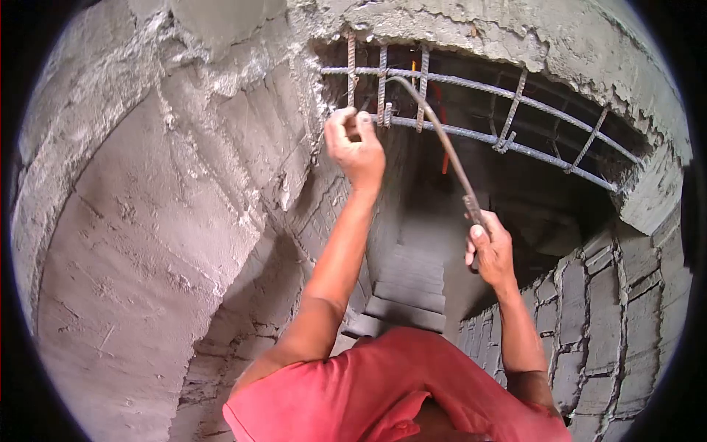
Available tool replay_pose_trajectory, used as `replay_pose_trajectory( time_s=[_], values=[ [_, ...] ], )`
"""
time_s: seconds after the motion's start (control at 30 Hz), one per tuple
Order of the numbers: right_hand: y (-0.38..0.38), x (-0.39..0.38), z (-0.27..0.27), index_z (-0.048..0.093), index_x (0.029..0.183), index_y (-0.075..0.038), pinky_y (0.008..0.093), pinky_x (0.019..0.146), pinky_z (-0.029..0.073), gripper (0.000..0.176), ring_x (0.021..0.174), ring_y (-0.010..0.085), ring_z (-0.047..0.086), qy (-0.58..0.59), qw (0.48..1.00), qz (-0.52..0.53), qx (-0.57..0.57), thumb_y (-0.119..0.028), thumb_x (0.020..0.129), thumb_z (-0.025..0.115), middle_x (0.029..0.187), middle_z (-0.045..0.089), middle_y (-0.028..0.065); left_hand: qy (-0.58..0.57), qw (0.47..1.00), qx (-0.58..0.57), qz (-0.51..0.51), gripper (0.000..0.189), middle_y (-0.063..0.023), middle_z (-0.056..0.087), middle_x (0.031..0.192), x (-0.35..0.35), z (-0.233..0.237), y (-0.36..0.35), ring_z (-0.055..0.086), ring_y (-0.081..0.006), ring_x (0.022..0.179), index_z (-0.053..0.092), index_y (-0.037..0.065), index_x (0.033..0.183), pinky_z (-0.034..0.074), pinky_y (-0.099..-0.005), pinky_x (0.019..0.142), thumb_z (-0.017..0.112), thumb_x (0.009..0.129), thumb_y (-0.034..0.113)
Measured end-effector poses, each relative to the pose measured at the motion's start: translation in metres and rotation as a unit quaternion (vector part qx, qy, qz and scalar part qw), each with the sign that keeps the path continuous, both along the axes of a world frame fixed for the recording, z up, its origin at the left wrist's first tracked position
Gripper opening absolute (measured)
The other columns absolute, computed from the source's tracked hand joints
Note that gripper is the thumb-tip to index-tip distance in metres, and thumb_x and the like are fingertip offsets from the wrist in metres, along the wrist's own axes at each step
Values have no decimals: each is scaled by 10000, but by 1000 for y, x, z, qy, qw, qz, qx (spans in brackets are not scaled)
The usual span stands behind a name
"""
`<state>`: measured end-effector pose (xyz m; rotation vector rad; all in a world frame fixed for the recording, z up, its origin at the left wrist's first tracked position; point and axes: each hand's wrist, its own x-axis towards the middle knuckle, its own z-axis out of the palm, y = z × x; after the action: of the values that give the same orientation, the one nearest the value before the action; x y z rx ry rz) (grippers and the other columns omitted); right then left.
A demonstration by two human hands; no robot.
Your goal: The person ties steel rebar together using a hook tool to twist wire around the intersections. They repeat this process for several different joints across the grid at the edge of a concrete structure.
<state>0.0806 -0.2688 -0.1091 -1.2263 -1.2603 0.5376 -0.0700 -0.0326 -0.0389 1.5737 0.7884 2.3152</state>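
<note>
My right hand (490, 249) is closed around the lower end of a long metal bar with a bent tip (446, 141). The bar slants up to the left, and its tip lies by the upper rebar (471, 84), close to a short upright rebar (382, 81). Raised at the left end of the rebar grid, my left hand (356, 151) has its fingers curled and thumb near them. It is at the bottom of another upright rebar (351, 70); what the fingers grip, if anything, is hidden. The lower rebar (471, 134) runs to the right from beside this hand.
A rough concrete edge (501, 33) surrounds the opening with the rebar grid. Plastered wall (147, 221) curves along the left, and block wall (582, 324) stands at the lower right. Steps (409, 295) lead down below me. An orange-red strip (445, 158) hangs behind the rebar.
</note>
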Motion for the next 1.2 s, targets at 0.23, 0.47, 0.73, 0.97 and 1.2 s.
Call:
replay_pose_trajectory(
  time_s=[0.23, 0.47, 0.73, 0.97, 1.2],
  values=[
    [24, -49, 1, 524, 1190, -37, 304, 448, 443, 285, 449, 125, 456, 323, 923, 199, -63, -275, 1040, 476, 677, 463, 19, 171, 970, 130, 118, 227, -136, 654, 956, -23, 43, 36, 639, -274, 880, 653, 23, 1018, 515, -383, 792, 745, 825, 102],
    [35, -88, -13, 479, 1193, -70, 330, 469, 466, 251, 463, 118, 437, 447, 851, 272, -31, -274, 1058, 423, 686, 435, 5, 239, 954, 113, 139, 171, -116, 659, 832, -34, 51, 41, 647, -287, 759, 651, 36, 897, 512, -392, 711, 764, 809, 129],
    [35, -94, 5, 463, 1182, -49, 330, 450, 465, 255, 439, 107, 409, 490, 791, 364, -39, -266, 1068, 391, 672, 407, 0, 369, 917, 51, 140, 171, -203, 677, 811, -46, 75, 24, 679, -374, 785, 655, 35, 879, 503, -462, 692, 651, 889, 206],
    [28, -96, -3, 453, 1186, -69, 331, 453, 457, 231, 434, 120, 410, 455, 842, 287, -30, -253, 1068, 377, 668, 404, -1, 258, 965, 0, 44, 175, -184, 685, 783, -37, 66, 19, 672, -352, 736, 677, 21, 904, 503, -436, 701, 616, 908, 184],
    [41, -115, -3, 464, 1192, -112, 330, 454, 449, 223, 424, 101, 393, 560, 763, 319, -45, -275, 1069, 374, 661, 409, -27, 375, 917, -128, -33, 196, -59, 621, 680, -64, 99, 21, 551, -106, 651, 680, 17, 892, 443, -312, 626, 591, 907, 191]
  ],
)
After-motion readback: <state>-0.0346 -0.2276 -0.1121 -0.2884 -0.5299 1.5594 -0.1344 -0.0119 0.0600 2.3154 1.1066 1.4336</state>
